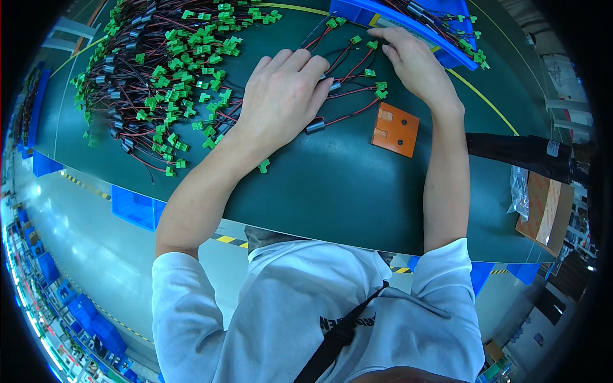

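Observation:
My left hand (284,96) is curled over a bunch of red and black cables (354,115), its fingertips hidden beneath. From under it the cables fan out to the right, with green connectors (381,89) on their ends and dark cylinders along the wires. My right hand (414,67) is beside the far connectors, index finger stretched out and thumb apart, nothing visibly held. Its fingertips are close to a green connector (373,45); whether they touch cannot be told. Between my forearms lies an orange block (395,130) with two dark screws.
A large heap of similar cables (137,83) covers the table's left side. At the far right a blue bin (383,19) holds more cables. A black arm-like bar (517,153) and an open cardboard box (543,207) are to the right. The green tabletop (319,198) ends near my body.

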Motion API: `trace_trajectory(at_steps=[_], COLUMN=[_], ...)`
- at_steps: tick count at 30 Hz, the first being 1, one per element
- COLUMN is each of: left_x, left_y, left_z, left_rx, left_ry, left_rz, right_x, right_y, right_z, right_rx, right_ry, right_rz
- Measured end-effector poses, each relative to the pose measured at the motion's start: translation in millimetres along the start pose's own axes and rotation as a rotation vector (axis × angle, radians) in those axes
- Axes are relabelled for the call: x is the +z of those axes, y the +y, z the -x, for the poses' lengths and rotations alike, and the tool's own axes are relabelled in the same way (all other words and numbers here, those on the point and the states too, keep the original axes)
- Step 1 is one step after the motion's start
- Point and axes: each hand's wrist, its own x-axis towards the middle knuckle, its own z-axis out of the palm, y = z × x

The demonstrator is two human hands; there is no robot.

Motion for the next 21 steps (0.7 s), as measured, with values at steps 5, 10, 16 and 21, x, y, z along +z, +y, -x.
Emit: trace_trajectory(at_steps=[5, 10, 16, 21], left_x=[1, 2, 3, 4], left_y=[0, 1, 1, 0], left_z=[0, 0, 1, 1], left_rx=[0.021, 0.022, 0.019, 0.008], left_ry=[0.014, 0.001, -0.023, -0.055], left_rz=[0.015, -0.007, -0.036, -0.053], right_x=[1, 9, 10, 9], right_y=[2, 1, 2, -3], right_z=[-2, 0, 0, 1], right_rx=[-0.061, -0.049, -0.073, -0.11], right_ry=[0.052, 0.073, 0.044, 0.061], right_rz=[-0.055, 0.009, 0.01, 0.011])
